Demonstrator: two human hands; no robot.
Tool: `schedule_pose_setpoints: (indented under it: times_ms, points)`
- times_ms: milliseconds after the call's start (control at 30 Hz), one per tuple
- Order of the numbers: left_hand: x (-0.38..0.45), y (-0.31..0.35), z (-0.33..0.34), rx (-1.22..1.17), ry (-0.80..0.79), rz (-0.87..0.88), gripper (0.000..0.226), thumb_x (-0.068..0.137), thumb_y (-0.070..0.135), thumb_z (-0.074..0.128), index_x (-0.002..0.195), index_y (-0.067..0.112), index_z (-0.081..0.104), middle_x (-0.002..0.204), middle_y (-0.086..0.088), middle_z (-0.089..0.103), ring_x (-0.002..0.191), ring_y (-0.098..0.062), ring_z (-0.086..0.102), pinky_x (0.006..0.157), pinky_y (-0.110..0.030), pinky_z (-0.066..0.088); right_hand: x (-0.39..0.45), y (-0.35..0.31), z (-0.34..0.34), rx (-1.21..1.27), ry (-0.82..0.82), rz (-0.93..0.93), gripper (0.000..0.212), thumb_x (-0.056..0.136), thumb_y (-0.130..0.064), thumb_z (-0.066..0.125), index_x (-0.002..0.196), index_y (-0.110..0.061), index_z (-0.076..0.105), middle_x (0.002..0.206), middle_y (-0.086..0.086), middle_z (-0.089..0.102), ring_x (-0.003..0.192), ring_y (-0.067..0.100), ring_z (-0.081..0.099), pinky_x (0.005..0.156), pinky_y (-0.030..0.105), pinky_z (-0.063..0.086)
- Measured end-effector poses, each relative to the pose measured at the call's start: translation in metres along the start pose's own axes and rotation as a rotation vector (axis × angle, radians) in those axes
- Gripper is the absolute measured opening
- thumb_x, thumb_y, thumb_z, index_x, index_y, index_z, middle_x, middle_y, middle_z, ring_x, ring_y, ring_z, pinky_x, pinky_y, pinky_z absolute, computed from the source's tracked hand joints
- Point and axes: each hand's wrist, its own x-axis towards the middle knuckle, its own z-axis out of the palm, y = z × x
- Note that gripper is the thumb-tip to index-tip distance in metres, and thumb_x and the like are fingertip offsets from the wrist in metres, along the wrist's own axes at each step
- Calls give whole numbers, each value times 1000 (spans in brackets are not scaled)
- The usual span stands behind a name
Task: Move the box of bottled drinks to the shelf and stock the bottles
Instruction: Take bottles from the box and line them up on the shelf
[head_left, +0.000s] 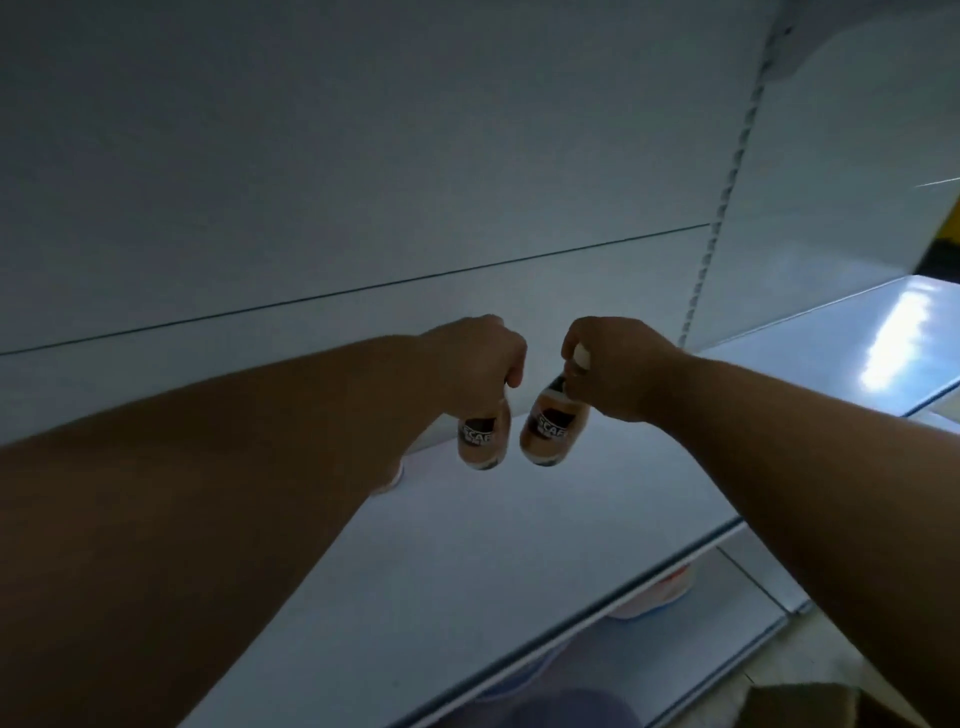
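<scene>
While both arms reach deep over the white shelf (519, 545), each hand hangs a bottle by its neck, likely to set it upright near the back wall. Left hand (475, 358) has its fingers clenched on the left bottle (483, 436); right hand (608, 364) grips the right bottle (550, 428) below its white cap. Dark labels read partly "SCAF". A cardboard box (831, 706) corner shows at bottom right.
</scene>
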Motion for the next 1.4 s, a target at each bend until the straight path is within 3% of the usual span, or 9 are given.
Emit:
schedule_pose_setpoints:
  times_ms: [200,300,433,667,800,867,967,1133,1400]
  points:
    - [13,-47,27,-6,-38,-52,26,77,8,69,101,19,65,98,-3,51,88,-24,57,78,-37,51,54,-32,49,26,-11,-59,26,87,-20,62,113,-15,58,107,5,60,86,17,49,69,28,41]
    - [9,-63,32,-11,-42,-87,18,75,13,61,91,17,67,96,-6,55,84,-27,59,78,-44,53,70,-42,61,59,-13,-66,24,89,-19,61,113,-13,59,109,6,59,88,17,47,71,28,42]
    - [4,-78,36,-37,-26,-152,29,67,25,50,89,16,66,94,-8,57,77,-27,57,70,-42,51,85,-53,74,76,-1,-74,25,87,-20,64,111,-14,58,110,7,59,91,19,50,72,28,41]
    - [-2,-82,40,66,177,-93,19,84,15,55,103,13,60,103,-9,57,94,-29,55,80,-40,47,90,-63,82,125,9,-52,36,88,-20,65,117,-11,46,101,12,60,89,27,58,70,36,48]
    - [-11,-72,24,101,264,-109,29,84,13,59,112,12,53,113,-9,54,103,-27,50,81,-35,40,73,-59,55,72,50,-40,53,86,-8,65,132,-14,38,104,11,61,90,26,59,66,31,45]
    - [-16,-61,11,87,247,-114,35,80,11,61,113,14,51,114,-7,52,104,-25,49,83,-34,39,56,-55,28,27,90,-37,54,87,-7,61,134,-16,38,112,12,59,96,28,59,72,33,49]
    - [-23,-21,-10,39,248,-88,33,80,11,60,112,18,52,111,-3,54,101,-22,51,82,-31,39,11,-37,-19,-50,177,-37,50,84,-8,59,130,-15,42,115,10,55,103,29,57,85,41,51]
    - [-22,94,-17,-126,327,116,33,79,8,61,110,17,55,108,-3,57,95,-21,53,76,-29,39,-99,32,-80,-271,267,93,44,85,-22,61,126,-15,46,114,8,56,103,30,56,84,43,51]
    - [-22,305,73,-326,118,414,35,79,20,69,112,24,56,113,1,56,105,-22,54,84,-32,46,-287,183,-89,-359,188,540,42,86,-27,62,124,-19,47,117,6,55,105,30,54,80,40,50]
